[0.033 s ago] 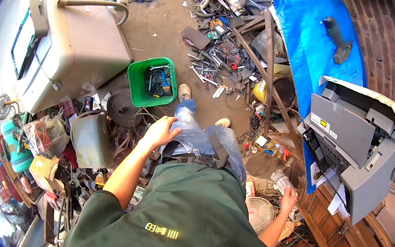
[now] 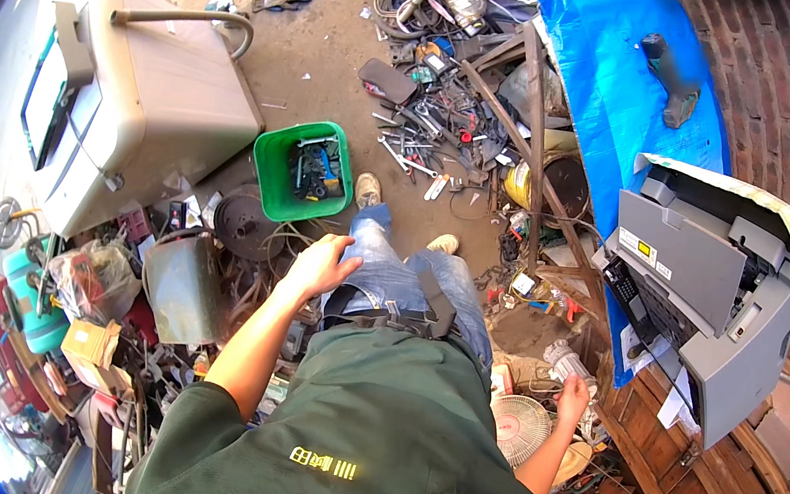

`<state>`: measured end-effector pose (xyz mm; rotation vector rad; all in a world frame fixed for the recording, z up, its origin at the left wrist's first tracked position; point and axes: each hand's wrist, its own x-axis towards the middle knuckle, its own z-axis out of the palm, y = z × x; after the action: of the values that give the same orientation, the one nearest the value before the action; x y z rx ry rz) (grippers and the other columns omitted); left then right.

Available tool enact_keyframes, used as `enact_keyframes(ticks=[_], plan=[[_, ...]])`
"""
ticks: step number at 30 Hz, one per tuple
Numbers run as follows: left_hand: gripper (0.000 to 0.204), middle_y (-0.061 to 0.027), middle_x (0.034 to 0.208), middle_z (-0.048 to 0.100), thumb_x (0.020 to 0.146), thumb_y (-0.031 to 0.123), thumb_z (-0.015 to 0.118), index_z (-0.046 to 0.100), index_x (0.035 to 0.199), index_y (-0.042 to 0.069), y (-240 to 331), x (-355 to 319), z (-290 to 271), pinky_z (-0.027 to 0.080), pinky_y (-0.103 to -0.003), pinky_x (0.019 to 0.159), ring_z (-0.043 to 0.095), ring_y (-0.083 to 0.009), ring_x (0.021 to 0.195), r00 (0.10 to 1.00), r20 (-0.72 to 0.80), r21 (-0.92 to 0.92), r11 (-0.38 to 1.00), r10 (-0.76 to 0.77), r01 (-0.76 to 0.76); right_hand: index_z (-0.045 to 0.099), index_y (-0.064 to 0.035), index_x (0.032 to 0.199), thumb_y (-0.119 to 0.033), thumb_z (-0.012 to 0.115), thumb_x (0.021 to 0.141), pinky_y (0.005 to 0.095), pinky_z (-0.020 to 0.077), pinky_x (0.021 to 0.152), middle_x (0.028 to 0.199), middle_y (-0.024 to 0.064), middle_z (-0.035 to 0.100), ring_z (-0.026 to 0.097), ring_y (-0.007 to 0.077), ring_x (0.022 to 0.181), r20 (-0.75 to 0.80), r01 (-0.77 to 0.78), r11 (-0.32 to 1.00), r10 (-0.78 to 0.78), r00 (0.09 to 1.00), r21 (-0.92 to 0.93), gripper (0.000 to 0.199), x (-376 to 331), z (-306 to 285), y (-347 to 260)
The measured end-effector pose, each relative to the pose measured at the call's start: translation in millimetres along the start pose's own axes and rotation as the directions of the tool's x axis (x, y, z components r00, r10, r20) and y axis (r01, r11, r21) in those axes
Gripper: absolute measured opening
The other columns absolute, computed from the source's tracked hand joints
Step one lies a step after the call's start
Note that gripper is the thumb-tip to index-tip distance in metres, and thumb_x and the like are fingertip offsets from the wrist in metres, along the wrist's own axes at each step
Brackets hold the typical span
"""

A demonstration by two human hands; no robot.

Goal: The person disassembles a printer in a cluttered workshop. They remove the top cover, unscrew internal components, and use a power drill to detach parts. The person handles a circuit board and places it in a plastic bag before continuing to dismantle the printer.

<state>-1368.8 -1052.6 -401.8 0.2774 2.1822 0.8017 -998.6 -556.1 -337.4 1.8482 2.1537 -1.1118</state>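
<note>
My left hand (image 2: 316, 268) hangs in the air in front of my thigh, palm inward, fingers stretched and thumb apart, holding nothing. Beyond it stands a green plastic bin (image 2: 264, 171) with dark tools and a blue-handled piece inside. On my right side, my right hand (image 2: 573, 402) is low with its fingers curled in. What it holds, if anything, is too small to make out. Just past its fingertips is a silvery ribbed cylindrical part (image 2: 564, 359), and it is unclear whether they touch. A round fan grille (image 2: 519, 426) lies beside that hand.
Wrenches and other tools (image 2: 437, 127) lie heaped on the ground ahead. On the right, a grey printer (image 2: 685, 268) rests on a blue tarp (image 2: 598, 94) and wooden planks. A large beige machine casing (image 2: 164, 93) stands left, above scrap and a cardboard box (image 2: 93, 346).
Nearly everything is the same. The view has shifted very slightly, and both hands keep their places.
</note>
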Motion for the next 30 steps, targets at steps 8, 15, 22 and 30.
enact_keyframes(ticks=[8,15,22,30], plan=[[0.051,-0.0229,0.119,0.061,0.087,0.032,0.068,0.057,0.126,0.001,51.4,73.0,-41.7,0.048,-0.042,0.095,0.059,-0.0364,0.112,0.989,0.137,0.058,0.996,0.061,-0.070,0.064,0.0029,0.112,-0.025,0.065,0.094,0.0239,0.0456,0.048,0.078,0.0051,0.064,0.055,0.0099,0.054,0.129,-0.157,0.986,0.148,0.981,0.063,0.032,-25.3,62.1,-12.4],[0.049,-0.0211,0.129,0.054,0.086,0.020,0.068,0.053,0.127,0.000,277.6,197.6,-77.3,0.046,-0.043,0.098,0.055,-0.0389,0.116,0.663,0.015,0.213,0.645,0.749,-0.734,0.065,0.0015,0.112,-0.028,0.066,0.093,0.0263,0.0464,0.052,0.084,0.0066,0.068,0.057,0.0105,0.057,0.141,-0.079,0.991,0.063,0.988,0.110,0.035,-9.3,121.0,-25.4],[0.053,-0.0255,0.145,0.041,0.084,0.018,0.054,0.049,0.134,-0.001,501.3,380.9,-28.1,0.030,-0.052,0.113,0.036,-0.0406,0.138,0.505,0.226,0.822,0.115,0.833,-0.558,0.068,0.0003,0.103,-0.020,0.066,0.092,0.0260,0.0520,0.056,0.081,0.0051,0.067,0.062,0.0113,0.063,0.074,-0.247,0.885,0.237,0.969,0.396,0.023,-135.4,158.9,-29.2],[0.036,-0.0164,0.113,0.062,0.091,0.016,0.054,0.049,0.126,0.009,530.8,484.7,28.5,0.045,-0.051,0.086,0.061,-0.0345,0.105,0.548,0.185,0.857,0.138,0.816,-0.496,0.060,-0.0079,0.082,-0.024,0.073,0.083,0.0302,0.0528,0.066,0.076,0.0050,0.065,0.065,0.0173,0.070,0.047,-0.661,0.540,0.755,0.654,0.521,0.021,-330.5,264.9,39.4]])
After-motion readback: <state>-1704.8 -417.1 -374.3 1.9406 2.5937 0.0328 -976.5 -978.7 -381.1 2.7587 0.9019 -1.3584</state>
